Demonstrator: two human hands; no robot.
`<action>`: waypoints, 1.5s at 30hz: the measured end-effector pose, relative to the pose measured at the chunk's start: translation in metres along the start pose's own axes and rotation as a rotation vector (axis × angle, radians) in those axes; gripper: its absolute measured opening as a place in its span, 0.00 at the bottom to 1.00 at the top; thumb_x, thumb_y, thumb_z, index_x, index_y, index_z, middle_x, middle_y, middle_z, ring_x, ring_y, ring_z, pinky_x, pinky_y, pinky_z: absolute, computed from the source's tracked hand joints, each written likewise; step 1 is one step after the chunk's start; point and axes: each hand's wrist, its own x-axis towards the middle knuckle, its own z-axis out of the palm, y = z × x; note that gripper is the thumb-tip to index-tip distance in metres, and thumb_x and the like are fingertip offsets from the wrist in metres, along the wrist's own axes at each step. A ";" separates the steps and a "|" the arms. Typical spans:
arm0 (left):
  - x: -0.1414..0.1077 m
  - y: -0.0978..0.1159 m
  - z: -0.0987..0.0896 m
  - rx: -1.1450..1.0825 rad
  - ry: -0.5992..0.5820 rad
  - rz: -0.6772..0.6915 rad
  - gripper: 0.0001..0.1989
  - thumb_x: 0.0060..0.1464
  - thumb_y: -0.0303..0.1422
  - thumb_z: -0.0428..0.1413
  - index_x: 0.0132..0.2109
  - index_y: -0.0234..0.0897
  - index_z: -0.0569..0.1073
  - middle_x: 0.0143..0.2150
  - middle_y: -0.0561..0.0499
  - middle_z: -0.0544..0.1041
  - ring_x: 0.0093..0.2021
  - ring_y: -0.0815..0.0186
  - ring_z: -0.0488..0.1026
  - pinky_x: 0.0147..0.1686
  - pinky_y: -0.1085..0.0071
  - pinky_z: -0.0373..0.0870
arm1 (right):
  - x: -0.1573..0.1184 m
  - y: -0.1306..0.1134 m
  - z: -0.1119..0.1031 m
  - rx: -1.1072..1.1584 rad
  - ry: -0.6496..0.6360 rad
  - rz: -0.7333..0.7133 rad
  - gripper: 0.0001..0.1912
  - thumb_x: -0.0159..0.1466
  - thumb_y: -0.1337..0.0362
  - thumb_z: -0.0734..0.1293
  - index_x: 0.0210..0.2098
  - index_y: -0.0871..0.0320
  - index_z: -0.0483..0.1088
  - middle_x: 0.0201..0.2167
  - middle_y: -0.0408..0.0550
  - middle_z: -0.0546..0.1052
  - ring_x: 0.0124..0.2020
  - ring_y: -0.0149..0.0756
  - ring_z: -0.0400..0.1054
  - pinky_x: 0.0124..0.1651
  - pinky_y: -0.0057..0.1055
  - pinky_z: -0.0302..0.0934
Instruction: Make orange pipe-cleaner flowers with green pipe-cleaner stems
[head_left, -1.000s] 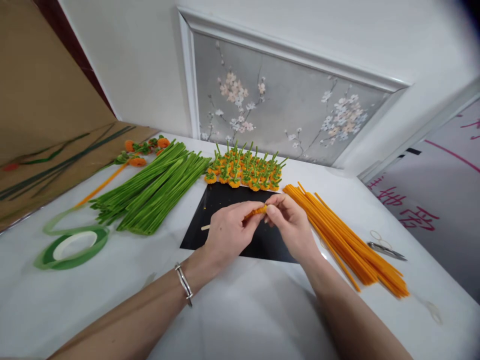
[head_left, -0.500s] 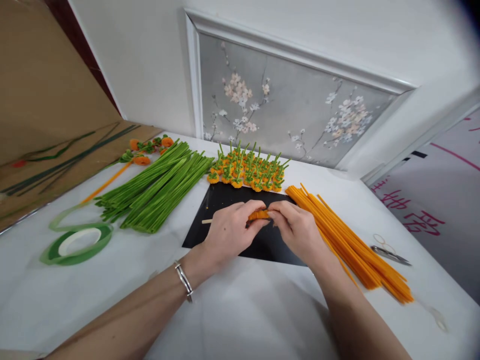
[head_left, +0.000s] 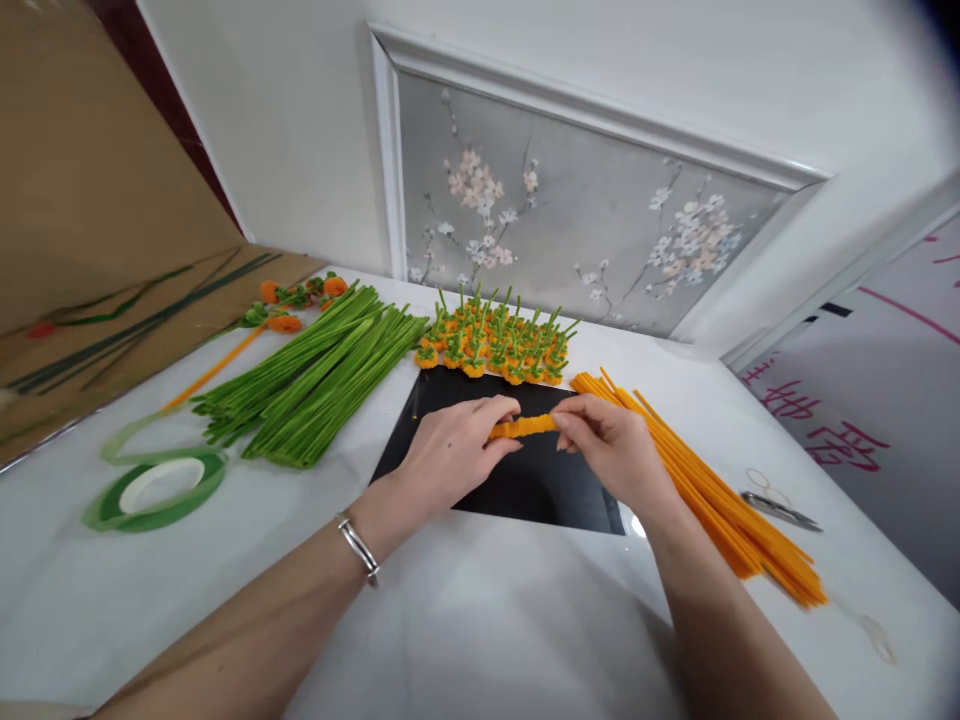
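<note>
A crimped orange pipe cleaner (head_left: 526, 427) stretches between my two hands, above a black mat (head_left: 544, 495). My left hand (head_left: 450, 450) has its thumb and fingers closed on the left end. At the right end, my right hand (head_left: 611, 440) pinches it between thumb and fingertips. Part of the piece is hidden inside my left hand. Small orange flowers with green stems (head_left: 495, 345) stand in rows just past the mat. A bundle of straight orange pipe cleaners (head_left: 720, 490) lies beside my right hand.
Green pipe cleaners (head_left: 307, 375) lie in a pile at left, near a roll of green tape (head_left: 214, 485). Finished orange flowers (head_left: 285, 322) rest behind them by a brown board (head_left: 112, 180). Scissors (head_left: 781, 510) lie at far right. A framed floral panel (head_left: 555, 200) closes the back.
My right hand has moved right, away from my left, and more of the crimped orange pipe cleaner shows between them. The pale stick end left of my left hand is no longer visible.
</note>
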 end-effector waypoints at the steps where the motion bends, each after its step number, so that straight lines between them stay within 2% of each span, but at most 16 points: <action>1: 0.000 -0.002 -0.001 -0.002 -0.008 -0.001 0.10 0.55 0.30 0.57 0.46 0.41 0.72 0.41 0.52 0.79 0.38 0.63 0.75 0.36 0.71 0.67 | 0.001 0.002 -0.002 0.016 -0.001 0.009 0.10 0.63 0.58 0.64 0.35 0.57 0.73 0.21 0.42 0.74 0.24 0.31 0.69 0.29 0.28 0.64; 4: 0.001 -0.006 0.000 -0.017 -0.022 -0.005 0.07 0.57 0.30 0.54 0.43 0.40 0.75 0.36 0.53 0.79 0.34 0.65 0.75 0.34 0.72 0.64 | 0.002 0.006 -0.006 0.017 -0.051 0.003 0.12 0.63 0.56 0.64 0.38 0.56 0.75 0.22 0.43 0.75 0.24 0.33 0.70 0.29 0.30 0.66; 8: 0.001 -0.005 0.001 -0.037 -0.058 -0.003 0.08 0.58 0.31 0.54 0.41 0.41 0.77 0.30 0.54 0.78 0.28 0.67 0.72 0.29 0.73 0.59 | 0.001 0.006 -0.005 -0.041 -0.099 -0.093 0.10 0.63 0.59 0.64 0.39 0.53 0.77 0.24 0.43 0.76 0.24 0.33 0.70 0.29 0.31 0.67; 12: 0.002 -0.004 -0.003 -0.187 -0.167 -0.027 0.09 0.59 0.33 0.53 0.37 0.40 0.78 0.23 0.57 0.74 0.22 0.71 0.66 0.24 0.75 0.53 | -0.001 0.001 -0.002 -0.086 -0.127 -0.204 0.09 0.63 0.63 0.65 0.39 0.51 0.78 0.32 0.45 0.78 0.30 0.34 0.72 0.33 0.32 0.68; 15: 0.003 -0.004 -0.006 -0.327 -0.268 -0.047 0.11 0.59 0.31 0.51 0.34 0.38 0.77 0.24 0.57 0.74 0.24 0.72 0.67 0.25 0.76 0.56 | -0.001 -0.002 -0.002 -0.110 -0.140 -0.271 0.09 0.63 0.65 0.65 0.39 0.50 0.78 0.36 0.45 0.79 0.35 0.36 0.73 0.39 0.33 0.68; 17: 0.003 -0.005 -0.007 -0.345 -0.278 -0.033 0.09 0.59 0.32 0.51 0.38 0.39 0.77 0.28 0.56 0.76 0.26 0.71 0.69 0.27 0.76 0.59 | -0.001 -0.002 -0.002 -0.114 -0.131 -0.273 0.09 0.63 0.65 0.66 0.39 0.50 0.78 0.36 0.45 0.79 0.35 0.36 0.73 0.39 0.33 0.68; 20: 0.003 -0.006 -0.007 -0.256 -0.203 0.014 0.13 0.56 0.34 0.57 0.49 0.40 0.73 0.35 0.54 0.77 0.30 0.68 0.71 0.30 0.75 0.61 | 0.000 -0.001 -0.003 -0.117 -0.095 -0.227 0.09 0.63 0.65 0.66 0.39 0.51 0.77 0.32 0.44 0.79 0.30 0.34 0.73 0.35 0.32 0.68; 22: 0.003 -0.007 -0.006 -0.181 -0.130 0.036 0.14 0.54 0.31 0.58 0.49 0.39 0.72 0.39 0.52 0.77 0.33 0.67 0.72 0.32 0.73 0.62 | 0.001 0.001 -0.005 -0.114 -0.070 -0.189 0.08 0.62 0.65 0.66 0.40 0.52 0.77 0.30 0.44 0.79 0.27 0.33 0.72 0.33 0.32 0.68; 24: 0.003 -0.007 -0.006 -0.123 -0.083 0.033 0.10 0.55 0.29 0.56 0.45 0.39 0.73 0.37 0.52 0.78 0.33 0.66 0.72 0.32 0.73 0.62 | 0.002 0.003 -0.006 -0.114 -0.056 -0.165 0.08 0.62 0.64 0.66 0.40 0.52 0.77 0.29 0.43 0.79 0.27 0.33 0.72 0.32 0.32 0.68; 26: 0.003 -0.007 -0.006 -0.085 -0.087 0.016 0.07 0.57 0.29 0.54 0.43 0.39 0.74 0.33 0.53 0.78 0.30 0.67 0.72 0.29 0.74 0.60 | 0.002 0.005 -0.007 -0.131 -0.065 -0.176 0.08 0.62 0.63 0.67 0.40 0.51 0.77 0.31 0.43 0.79 0.29 0.34 0.73 0.34 0.32 0.69; 30: 0.002 -0.007 -0.006 -0.071 -0.170 -0.005 0.08 0.60 0.31 0.51 0.43 0.40 0.75 0.28 0.55 0.77 0.28 0.68 0.73 0.29 0.74 0.61 | 0.001 0.007 -0.003 -0.169 -0.107 -0.264 0.08 0.62 0.63 0.67 0.39 0.51 0.77 0.36 0.44 0.80 0.36 0.37 0.74 0.40 0.32 0.69; 34: 0.000 -0.007 -0.005 -0.080 -0.234 -0.011 0.10 0.62 0.32 0.49 0.45 0.42 0.74 0.30 0.55 0.78 0.31 0.67 0.75 0.31 0.74 0.63 | -0.001 0.004 0.005 -0.212 -0.101 -0.317 0.08 0.63 0.65 0.66 0.39 0.51 0.77 0.37 0.44 0.80 0.37 0.37 0.74 0.42 0.32 0.68; 36: 0.000 -0.004 -0.005 -0.061 -0.230 0.010 0.09 0.60 0.33 0.52 0.48 0.41 0.72 0.34 0.54 0.78 0.34 0.65 0.75 0.32 0.73 0.64 | -0.002 0.003 0.007 -0.214 -0.083 -0.295 0.08 0.62 0.65 0.67 0.40 0.52 0.76 0.37 0.44 0.80 0.36 0.36 0.74 0.42 0.32 0.68; 39: 0.000 0.002 -0.004 -0.028 -0.216 0.044 0.10 0.58 0.35 0.56 0.46 0.39 0.70 0.38 0.52 0.77 0.36 0.63 0.74 0.33 0.72 0.64 | -0.002 0.002 0.007 -0.172 -0.097 -0.211 0.08 0.61 0.63 0.68 0.41 0.53 0.74 0.35 0.44 0.80 0.35 0.36 0.74 0.40 0.31 0.67; 42: 0.000 0.005 -0.004 -0.001 -0.206 0.052 0.07 0.60 0.34 0.54 0.44 0.39 0.70 0.37 0.53 0.77 0.35 0.64 0.74 0.33 0.72 0.64 | -0.001 0.004 0.002 -0.158 -0.190 -0.109 0.09 0.63 0.58 0.65 0.41 0.54 0.72 0.31 0.43 0.79 0.30 0.33 0.73 0.35 0.29 0.66; 45: -0.001 0.003 -0.003 0.033 -0.184 0.067 0.06 0.60 0.32 0.53 0.44 0.40 0.71 0.37 0.54 0.76 0.35 0.64 0.74 0.33 0.72 0.64 | 0.000 0.005 -0.001 -0.192 -0.270 -0.075 0.12 0.67 0.59 0.60 0.35 0.55 0.72 0.26 0.42 0.77 0.26 0.31 0.70 0.31 0.26 0.62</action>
